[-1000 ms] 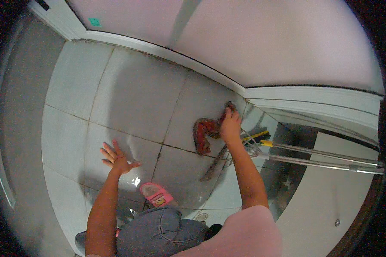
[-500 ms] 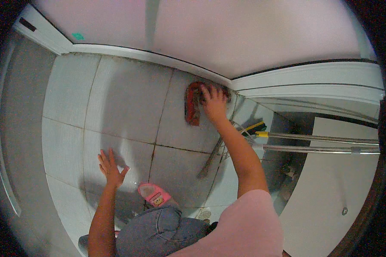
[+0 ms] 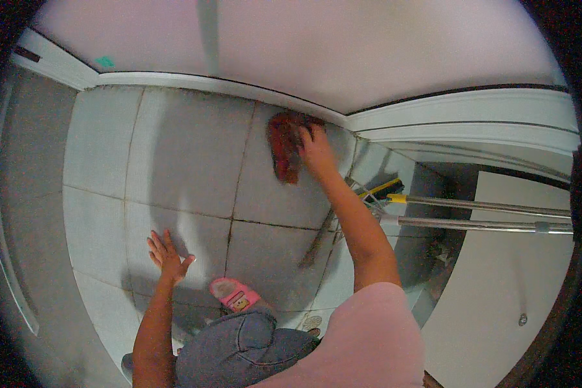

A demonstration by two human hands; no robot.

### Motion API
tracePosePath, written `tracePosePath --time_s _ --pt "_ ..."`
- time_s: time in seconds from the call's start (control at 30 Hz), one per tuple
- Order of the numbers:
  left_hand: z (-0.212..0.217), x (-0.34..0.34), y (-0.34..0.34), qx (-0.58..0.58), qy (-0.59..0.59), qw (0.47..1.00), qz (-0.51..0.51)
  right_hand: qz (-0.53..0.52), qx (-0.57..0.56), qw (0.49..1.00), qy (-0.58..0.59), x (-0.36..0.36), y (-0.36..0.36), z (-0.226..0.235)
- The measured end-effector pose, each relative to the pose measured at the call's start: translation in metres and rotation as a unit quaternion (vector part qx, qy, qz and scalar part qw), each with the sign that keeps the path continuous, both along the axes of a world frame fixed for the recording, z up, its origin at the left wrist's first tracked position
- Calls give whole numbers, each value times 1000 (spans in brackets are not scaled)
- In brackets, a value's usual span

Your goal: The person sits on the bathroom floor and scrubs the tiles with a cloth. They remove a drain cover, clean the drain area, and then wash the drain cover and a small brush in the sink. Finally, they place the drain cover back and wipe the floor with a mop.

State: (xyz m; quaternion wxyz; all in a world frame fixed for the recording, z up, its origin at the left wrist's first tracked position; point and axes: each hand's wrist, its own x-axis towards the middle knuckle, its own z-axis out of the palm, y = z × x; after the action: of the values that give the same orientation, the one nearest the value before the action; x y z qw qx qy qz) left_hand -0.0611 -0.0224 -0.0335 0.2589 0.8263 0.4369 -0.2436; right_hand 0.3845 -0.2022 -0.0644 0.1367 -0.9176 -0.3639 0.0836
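Observation:
A dark red cloth (image 3: 282, 145) lies bunched on the tiled floor, close to the white frame along the wall. My right hand (image 3: 317, 150) presses on its right side, with the fingertips bent into the fabric. Motion blurs the cloth's outline, and part of it is under my fingers. Off to the left, my left hand (image 3: 167, 258) hovers or rests over a pale tile with its fingers spread, holding nothing; I cannot tell whether it touches the floor.
Two metal poles (image 3: 478, 225) stretch in from the right, and a yellow-and-black brush head (image 3: 385, 189) sits beside my right forearm. My pink slipper (image 3: 234, 294) stands on the tiles near my knee. A round drain (image 3: 312, 321) is at my right. White panels (image 3: 394, 52) border the far side.
My right hand has shifted the red cloth slightly left and toward the wall, and its fingers look closer together. My left hand stays spread in nearly the same place.

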Motion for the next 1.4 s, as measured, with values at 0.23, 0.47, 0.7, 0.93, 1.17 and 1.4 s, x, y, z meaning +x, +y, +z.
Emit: tracePosePath --time_s 0.23,0.47,0.7,0.93,1.17,1.4 --pt "6 7 1 -14 30 999 -2 20 5 996 -84 1 -2 11" --pt "-10 -13 -3 22 5 999 -26 -94 -70 977 -177 -5 -27 16" --pt "-3 -2 2 -5 58 998 -23 -13 -132 975 -176 2 -41 19" --pt "-6 -4 2 -6 19 1000 -13 -125 -21 980 -156 8 -53 -12" --pt "0 3 5 -10 72 997 -16 -199 -224 941 -156 6 -60 -22" --pt "-9 -3 1 -2 35 999 -21 -315 -282 904 -66 26 -33 -3"
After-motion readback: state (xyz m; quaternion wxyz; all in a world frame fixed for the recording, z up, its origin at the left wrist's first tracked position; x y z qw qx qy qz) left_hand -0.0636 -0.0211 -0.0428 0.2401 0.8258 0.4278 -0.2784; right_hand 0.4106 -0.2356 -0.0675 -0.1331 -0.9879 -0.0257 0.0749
